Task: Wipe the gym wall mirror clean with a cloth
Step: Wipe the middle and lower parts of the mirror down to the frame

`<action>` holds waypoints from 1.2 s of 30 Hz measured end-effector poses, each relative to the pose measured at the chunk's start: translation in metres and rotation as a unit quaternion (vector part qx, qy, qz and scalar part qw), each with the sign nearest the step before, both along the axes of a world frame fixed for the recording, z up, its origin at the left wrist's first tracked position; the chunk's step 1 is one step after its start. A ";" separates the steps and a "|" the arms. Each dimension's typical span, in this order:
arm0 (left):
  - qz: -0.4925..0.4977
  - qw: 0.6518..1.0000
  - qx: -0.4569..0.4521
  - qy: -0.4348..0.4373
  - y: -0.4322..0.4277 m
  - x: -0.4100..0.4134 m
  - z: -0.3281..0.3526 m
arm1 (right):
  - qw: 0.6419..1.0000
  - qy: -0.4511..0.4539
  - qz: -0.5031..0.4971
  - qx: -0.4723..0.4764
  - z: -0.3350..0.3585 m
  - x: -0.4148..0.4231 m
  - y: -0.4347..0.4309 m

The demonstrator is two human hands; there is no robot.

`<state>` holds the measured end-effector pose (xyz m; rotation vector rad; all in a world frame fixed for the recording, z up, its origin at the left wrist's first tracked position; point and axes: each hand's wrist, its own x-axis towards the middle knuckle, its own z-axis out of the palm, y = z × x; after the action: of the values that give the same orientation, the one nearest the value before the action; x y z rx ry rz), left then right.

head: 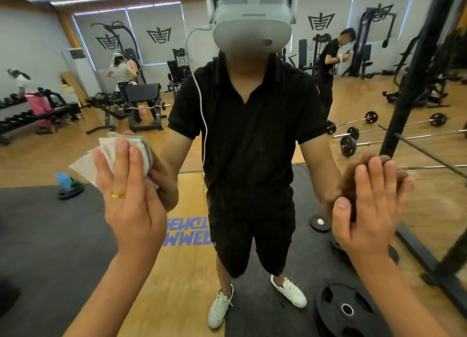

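The wall mirror (252,255) fills the whole view and reflects me and the gym behind me. My left hand (129,197) presses a folded pale green-white cloth (106,152) flat against the glass with straight fingers, at the left of the view. A gold ring sits on one finger. My right hand (366,205) lies flat on the mirror at the right with straight fingers and holds nothing. Each hand meets its own reflection at the glass.
In the reflection: a black floor mat with weight plates (346,309) at the lower right, barbells (358,132) on the wood floor, a black rack upright (414,84) at the right, benches and machines (141,101) at the back left, and other people further off.
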<state>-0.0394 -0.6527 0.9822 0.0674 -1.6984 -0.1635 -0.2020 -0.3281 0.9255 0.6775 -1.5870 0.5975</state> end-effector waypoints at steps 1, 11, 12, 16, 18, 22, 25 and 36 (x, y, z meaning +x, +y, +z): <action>-0.001 1.000 -0.012 -0.006 0.000 0.001 0.006 | 1.000 -0.001 0.000 0.002 -0.001 0.000 0.000; -0.014 0.998 -0.011 -0.062 0.042 -0.010 -0.034 | 1.000 0.001 0.003 -0.001 -0.001 0.001 -0.001; -0.018 0.997 -0.022 -0.066 0.041 -0.010 -0.033 | 1.000 0.000 0.001 -0.002 -0.002 0.002 0.000; -0.036 0.997 -0.053 -0.035 0.037 -0.016 0.025 | 1.000 -0.004 0.003 0.000 -0.001 0.000 0.001; -0.058 0.997 -0.041 -0.007 0.040 -0.022 0.046 | 1.000 -0.005 0.003 -0.001 0.000 0.001 0.000; -0.033 0.998 -0.036 -0.050 0.061 -0.023 0.003 | 1.000 -0.007 0.007 0.008 0.000 0.002 0.001; -0.026 0.994 -0.075 -0.079 0.064 -0.019 -0.033 | 1.000 -0.001 0.004 0.004 0.000 0.000 0.001; -0.055 0.997 -0.006 -0.045 0.112 -0.047 -0.005 | 1.000 0.001 0.008 0.000 0.000 0.003 -0.001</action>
<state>-0.0862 -0.5409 0.9771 -0.0272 -1.7935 -0.2349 -0.1991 -0.3287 0.9257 0.6921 -1.5805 0.6078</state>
